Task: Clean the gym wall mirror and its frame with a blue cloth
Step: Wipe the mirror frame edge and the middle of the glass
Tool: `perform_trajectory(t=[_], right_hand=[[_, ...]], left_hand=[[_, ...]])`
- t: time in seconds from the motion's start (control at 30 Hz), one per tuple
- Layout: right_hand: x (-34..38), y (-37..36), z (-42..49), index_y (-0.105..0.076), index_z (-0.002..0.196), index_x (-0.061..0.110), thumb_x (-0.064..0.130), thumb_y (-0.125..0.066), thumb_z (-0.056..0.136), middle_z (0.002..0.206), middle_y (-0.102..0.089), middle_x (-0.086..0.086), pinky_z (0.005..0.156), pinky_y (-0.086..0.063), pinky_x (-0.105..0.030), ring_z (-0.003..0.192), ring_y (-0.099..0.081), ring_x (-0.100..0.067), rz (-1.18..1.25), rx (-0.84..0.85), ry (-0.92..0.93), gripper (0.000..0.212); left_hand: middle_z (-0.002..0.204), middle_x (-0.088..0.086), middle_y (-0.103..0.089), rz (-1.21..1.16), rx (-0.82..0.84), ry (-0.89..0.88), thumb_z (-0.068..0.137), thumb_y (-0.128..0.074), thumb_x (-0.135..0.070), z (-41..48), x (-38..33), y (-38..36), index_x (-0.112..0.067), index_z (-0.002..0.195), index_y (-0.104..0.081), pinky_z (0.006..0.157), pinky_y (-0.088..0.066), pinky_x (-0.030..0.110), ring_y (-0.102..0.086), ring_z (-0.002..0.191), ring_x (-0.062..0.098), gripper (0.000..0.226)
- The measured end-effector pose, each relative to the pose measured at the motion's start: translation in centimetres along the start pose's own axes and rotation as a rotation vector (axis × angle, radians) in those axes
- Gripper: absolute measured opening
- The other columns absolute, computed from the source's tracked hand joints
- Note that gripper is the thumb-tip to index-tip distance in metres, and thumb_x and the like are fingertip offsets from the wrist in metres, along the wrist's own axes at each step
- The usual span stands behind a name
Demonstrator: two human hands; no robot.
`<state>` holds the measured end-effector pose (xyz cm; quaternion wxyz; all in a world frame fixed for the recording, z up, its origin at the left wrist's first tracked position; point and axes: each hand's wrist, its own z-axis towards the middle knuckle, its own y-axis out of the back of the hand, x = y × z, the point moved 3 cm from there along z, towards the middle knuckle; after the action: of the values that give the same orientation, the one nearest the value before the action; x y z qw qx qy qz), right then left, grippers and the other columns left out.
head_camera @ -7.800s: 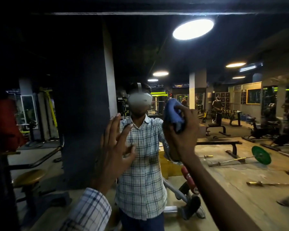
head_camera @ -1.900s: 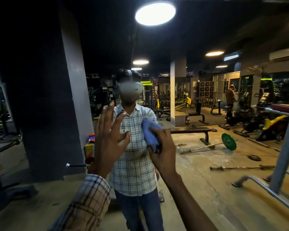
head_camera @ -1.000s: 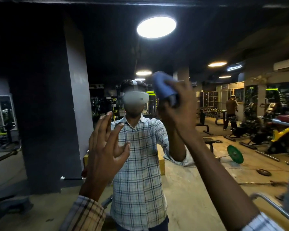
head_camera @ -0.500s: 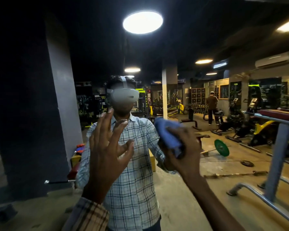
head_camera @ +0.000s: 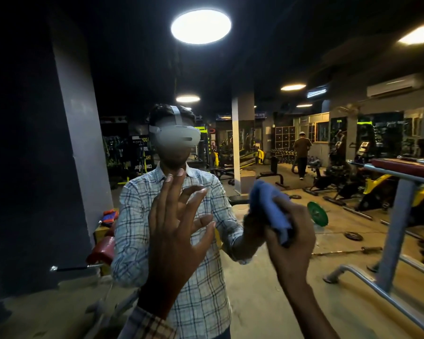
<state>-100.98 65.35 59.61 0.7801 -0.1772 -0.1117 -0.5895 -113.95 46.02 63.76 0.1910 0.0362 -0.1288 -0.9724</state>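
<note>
- Noted left hand [head_camera: 179, 231] raised and open, fingers straight and spread, back of the hand toward the camera.
- Noted its fingertips meeting their own reflection on the mirror [head_camera: 230, 77], which fills the view ahead of both hands.
- Logged plaid sleeve [head_camera: 147, 324] at the wrist of the left hand, at the lower edge of view.
- Found right hand [head_camera: 289, 243] just right of the left hand and about level with it, forearm bare, fingers curled tight round the blue cloth [head_camera: 269, 209].
- Found the blue cloth bunched, sticking out above and left of the right hand's knuckles, held up against the glass, with the reflected hand just left of it.
- Recorded in reflection, behind and between the two hands, a person in a checked shirt [head_camera: 137, 216] wearing a white headset [head_camera: 175, 138].
- Recorded a lit round ceiling lamp [head_camera: 200, 26] high above both hands.
- Recorded a dark pillar [head_camera: 76, 143] well left of the left hand.
- Recorded a green weight plate [head_camera: 317, 214] on the floor just right of the right hand.
- Recorded a grey metal bench frame [head_camera: 397, 216] farther right.
- Sighted a second person [head_camera: 301, 152], back turned, far off above the right hand.
</note>
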Motion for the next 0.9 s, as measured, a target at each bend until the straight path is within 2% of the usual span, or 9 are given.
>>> perform_trajectory(t=[0.1,0.23,0.3,0.43,0.53,0.6,0.7,0.77,0.9], right_hand=[[0.8,-0.3,1.6,-0.06,0.129,0.02,0.021,-0.066,0.081,0.124,-0.059,-0.002,0.096,-0.049,-0.024,0.117,-0.057,-0.01,0.075,-0.134,-0.126,0.048],[3.0,-2.3,3.7,-0.059,0.131,0.019,0.02,-0.07,0.079,0.126,-0.054,-0.002,0.097,-0.035,-0.004,0.115,-0.048,-0.004,-0.058,0.289,0.242,0.054],[2.5,-1.4,7.3,-0.058,0.133,0.015,0.015,-0.07,0.08,0.128,-0.053,-0.002,0.098,-0.037,-0.005,0.115,-0.047,-0.004,-0.075,0.185,0.267,0.054],[4.4,-1.8,12.9,-0.057,0.138,0.012,-0.001,-0.072,0.085,0.135,-0.052,-0.012,0.095,-0.04,-0.003,0.114,-0.048,-0.002,0.002,-0.118,-0.105,0.057],[7.7,-6.2,12.6,-0.057,0.141,0.017,0.007,-0.075,0.082,0.13,-0.053,-0.008,0.091,-0.055,-0.031,0.116,-0.052,-0.018,-0.112,0.308,0.361,0.063],[7.9,-6.5,13.8,-0.06,0.139,0.016,0.014,-0.077,0.081,0.124,-0.055,-0.008,0.088,-0.056,-0.034,0.111,-0.051,-0.015,-0.147,0.429,0.518,0.06],[6.7,-2.6,18.7,-0.062,0.136,0.013,0.006,-0.077,0.083,0.124,-0.053,-0.006,0.093,-0.042,-0.006,0.109,-0.044,-0.003,-0.077,0.055,0.285,0.056],[4.9,-0.3,19.8,-0.061,0.137,0.011,0.003,-0.074,0.084,0.128,-0.053,-0.008,0.095,-0.039,-0.003,0.112,-0.045,-0.005,-0.074,-0.089,0.141,0.055],[3.1,-0.5,16.5,-0.062,0.138,0.01,0.012,-0.077,0.085,0.125,-0.056,-0.014,0.093,-0.051,-0.027,0.112,-0.054,-0.022,-0.195,0.365,0.485,0.056]], left_hand=[[0.168,0.012,-0.029,0.034,-0.016,0.008,0.084,-0.08,-0.04,-0.1,-0.4,-0.5,-0.02,0.139,-0.064,0.121,-0.024,0.056,-0.023,0.157,0.031,0.061],[0.167,0.014,-0.031,0.031,-0.048,0.021,0.084,-0.079,-0.041,0.0,-0.8,-0.8,-0.019,0.138,-0.066,0.12,-0.027,0.057,-0.023,0.157,0.033,0.061],[0.167,0.015,-0.03,0.037,-0.053,0.03,0.083,-0.079,-0.04,0.1,-1.1,-1.0,-0.018,0.138,-0.066,0.12,-0.025,0.056,-0.023,0.157,0.032,0.061],[0.167,0.014,-0.029,0.021,-0.074,0.073,0.082,-0.078,-0.038,0.2,-1.7,-1.3,-0.016,0.137,-0.066,0.122,-0.021,0.054,-0.02,0.158,0.031,0.06],[0.169,0.011,-0.027,0.017,-0.063,0.076,0.083,-0.078,-0.037,0.3,-2.4,-1.5,-0.018,0.138,-0.065,0.121,-0.021,0.052,-0.02,0.158,0.03,0.06],[0.169,0.009,-0.027,0.022,-0.062,0.073,0.083,-0.078,-0.037,0.5,-2.9,-1.6,-0.018,0.138,-0.065,0.12,-0.022,0.049,-0.02,0.158,0.03,0.059],[0.168,0.01,-0.029,0.031,-0.082,0.063,0.082,-0.079,-0.033,0.9,-3.5,-1.7,-0.016,0.137,-0.065,0.122,-0.019,0.047,-0.021,0.158,0.029,0.059],[0.167,0.01,-0.031,0.037,-0.078,0.055,0.083,-0.078,-0.033,1.2,-4.0,-2.0,-0.015,0.137,-0.065,0.124,-0.016,0.045,-0.02,0.158,0.027,0.059],[0.168,0.009,-0.029,0.04,-0.07,0.058,0.084,-0.078,-0.037,1.7,-5.5,-3.2,-0.017,0.138,-0.064,0.123,-0.019,0.051,-0.02,0.158,0.027,0.06]])
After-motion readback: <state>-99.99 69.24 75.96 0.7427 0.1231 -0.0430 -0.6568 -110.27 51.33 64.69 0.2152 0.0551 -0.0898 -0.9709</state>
